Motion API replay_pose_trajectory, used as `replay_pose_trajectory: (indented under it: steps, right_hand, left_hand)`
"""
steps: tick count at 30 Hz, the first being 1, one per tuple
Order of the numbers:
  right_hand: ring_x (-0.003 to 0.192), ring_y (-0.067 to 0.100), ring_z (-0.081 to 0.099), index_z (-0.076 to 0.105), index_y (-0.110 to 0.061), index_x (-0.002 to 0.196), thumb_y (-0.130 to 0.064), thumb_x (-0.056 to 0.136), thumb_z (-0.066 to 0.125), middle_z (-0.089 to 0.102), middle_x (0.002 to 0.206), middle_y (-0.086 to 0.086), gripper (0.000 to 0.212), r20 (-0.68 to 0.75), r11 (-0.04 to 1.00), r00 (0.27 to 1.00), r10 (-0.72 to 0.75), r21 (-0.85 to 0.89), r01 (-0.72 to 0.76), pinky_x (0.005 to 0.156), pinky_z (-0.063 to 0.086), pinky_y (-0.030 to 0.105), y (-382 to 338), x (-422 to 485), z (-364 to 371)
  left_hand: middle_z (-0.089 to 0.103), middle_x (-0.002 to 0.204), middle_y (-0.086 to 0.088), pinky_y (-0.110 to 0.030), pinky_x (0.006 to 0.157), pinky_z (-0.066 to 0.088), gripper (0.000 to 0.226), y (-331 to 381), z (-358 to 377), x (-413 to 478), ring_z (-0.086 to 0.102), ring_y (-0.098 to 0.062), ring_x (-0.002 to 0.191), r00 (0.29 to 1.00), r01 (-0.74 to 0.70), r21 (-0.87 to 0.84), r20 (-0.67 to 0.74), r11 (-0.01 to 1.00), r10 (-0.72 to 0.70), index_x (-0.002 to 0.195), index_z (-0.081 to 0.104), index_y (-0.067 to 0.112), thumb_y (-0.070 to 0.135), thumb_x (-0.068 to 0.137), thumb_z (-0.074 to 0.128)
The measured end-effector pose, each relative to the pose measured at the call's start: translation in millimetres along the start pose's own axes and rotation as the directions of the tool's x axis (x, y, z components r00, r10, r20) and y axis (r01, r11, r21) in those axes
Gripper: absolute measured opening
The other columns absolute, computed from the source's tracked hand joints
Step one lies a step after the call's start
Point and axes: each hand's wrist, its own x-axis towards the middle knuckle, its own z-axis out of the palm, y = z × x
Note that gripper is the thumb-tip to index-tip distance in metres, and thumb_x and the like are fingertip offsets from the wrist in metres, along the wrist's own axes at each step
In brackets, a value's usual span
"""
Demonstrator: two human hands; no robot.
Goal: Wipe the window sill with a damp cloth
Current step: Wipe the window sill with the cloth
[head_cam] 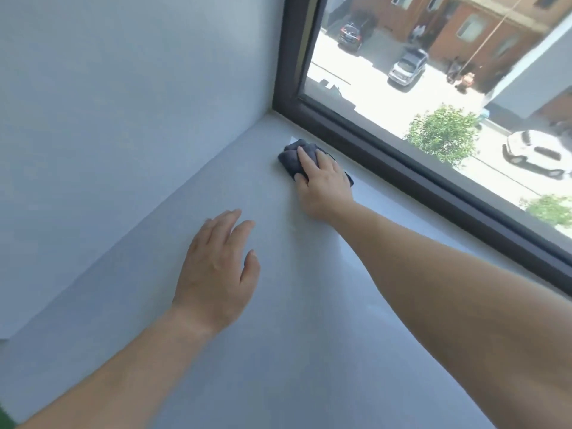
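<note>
A wide pale grey window sill point(309, 320) fills the lower half of the view. A dark blue-grey cloth point(291, 156) lies bunched on it near the far left corner, close to the window frame. My right hand point(322, 181) presses flat on the cloth, fingers spread over it, arm stretched out from the right. Nearer to me, my left hand point(216, 267) rests on the sill with fingers apart and nothing in it.
A pale grey side wall point(123, 103) rises along the left of the sill. A dark window frame point(387, 153) borders the sill's far edge, with the glass point(433, 72) showing a street, parked cars and trees below.
</note>
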Motion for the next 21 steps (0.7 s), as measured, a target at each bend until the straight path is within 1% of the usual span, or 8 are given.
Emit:
replay_pose_trajectory:
  steps: [3, 8, 11, 15, 16, 17, 19, 21]
  right_hand:
    - [0.142, 0.027, 0.028, 0.027, -0.032, 0.153, -0.039, 0.102, 0.036, 0.035, 0.153, 0.004, 0.053, -0.047, 0.998, 0.997, -0.053, -0.034, 0.051, 0.114, 0.022, 0.039, 6, 18, 1]
    - [0.122, 0.028, 0.044, 0.038, -0.031, 0.146, -0.033, 0.099, 0.042, 0.049, 0.129, 0.002, 0.047, -0.172, 0.999, 0.984, 0.038, -0.014, -0.041, 0.101, 0.036, 0.039, 45, 1, -4]
    - [0.125, 0.027, 0.042, 0.035, -0.031, 0.15, -0.033, 0.1, 0.042, 0.048, 0.133, 0.002, 0.051, -0.207, 0.982, 0.96, 0.189, 0.023, -0.189, 0.105, 0.034, 0.038, 76, -28, -9]
    - [0.135, 0.027, 0.033, 0.032, -0.03, 0.151, -0.031, 0.1, 0.04, 0.042, 0.142, 0.005, 0.052, -0.275, 0.888, 0.845, 0.459, 0.104, -0.449, 0.116, 0.022, 0.039, 63, -30, 14]
    - [0.138, 0.027, 0.029, 0.03, -0.031, 0.152, -0.032, 0.1, 0.039, 0.038, 0.146, 0.005, 0.053, -0.268, 0.888, 0.847, 0.459, 0.104, -0.448, 0.119, 0.017, 0.041, 54, -22, 19]
    - [0.14, 0.027, 0.026, 0.029, -0.032, 0.152, -0.032, 0.1, 0.039, 0.036, 0.15, 0.004, 0.053, -0.248, 0.911, 0.877, 0.412, 0.088, -0.403, 0.119, 0.015, 0.042, 47, -13, 20]
    - [0.14, 0.028, 0.028, 0.03, -0.033, 0.152, -0.034, 0.1, 0.039, 0.036, 0.151, 0.003, 0.052, -0.202, 0.968, 0.947, 0.248, 0.021, -0.249, 0.118, 0.018, 0.041, 45, 0, 16]
    - [0.137, 0.026, 0.034, 0.032, -0.032, 0.151, -0.035, 0.1, 0.039, 0.041, 0.148, 0.002, 0.051, -0.184, 0.988, 0.972, 0.146, -0.029, -0.153, 0.114, 0.024, 0.04, 54, 5, 10]
  left_hand:
    - [0.046, 0.147, -0.014, -0.046, 0.119, 0.021, 0.048, 4, 12, 25, 0.037, -0.029, 0.14, 0.995, -0.089, -0.028, 0.05, 0.996, 0.091, 0.132, 0.054, 0.006, 0.028, 0.092, 0.04]
    - [0.041, 0.151, -0.012, -0.043, 0.122, 0.013, 0.049, 10, 31, 58, 0.029, -0.027, 0.145, 0.973, -0.172, -0.031, 0.151, 0.985, 0.174, 0.134, 0.054, 0.009, 0.03, 0.092, 0.041]
    - [0.039, 0.153, -0.012, -0.042, 0.122, 0.012, 0.052, 4, 37, 65, 0.028, -0.027, 0.146, 0.961, -0.203, -0.004, 0.192, 0.979, 0.2, 0.133, 0.055, 0.011, 0.036, 0.092, 0.036]
    - [0.041, 0.151, -0.014, -0.046, 0.12, 0.017, 0.056, -4, 49, 69, 0.03, -0.029, 0.145, 0.956, -0.237, 0.048, 0.189, 0.97, 0.224, 0.133, 0.055, 0.01, 0.041, 0.09, 0.035]
    - [0.041, 0.151, -0.014, -0.046, 0.12, 0.017, 0.056, -4, 51, 70, 0.029, -0.028, 0.145, 0.958, -0.235, 0.054, 0.183, 0.97, 0.222, 0.133, 0.055, 0.011, 0.041, 0.09, 0.036]
    - [0.04, 0.151, -0.014, -0.046, 0.12, 0.017, 0.056, -4, 51, 71, 0.029, -0.028, 0.145, 0.957, -0.238, 0.058, 0.182, 0.97, 0.224, 0.134, 0.054, 0.011, 0.041, 0.09, 0.037]
    - [0.039, 0.151, -0.013, -0.045, 0.121, 0.016, 0.055, -5, 52, 70, 0.027, -0.027, 0.145, 0.954, -0.248, 0.066, 0.19, 0.966, 0.232, 0.135, 0.053, 0.012, 0.041, 0.091, 0.037]
    - [0.038, 0.152, -0.012, -0.045, 0.121, 0.016, 0.055, -7, 53, 71, 0.026, -0.026, 0.146, 0.954, -0.246, 0.079, 0.193, 0.966, 0.228, 0.136, 0.052, 0.012, 0.041, 0.091, 0.037]
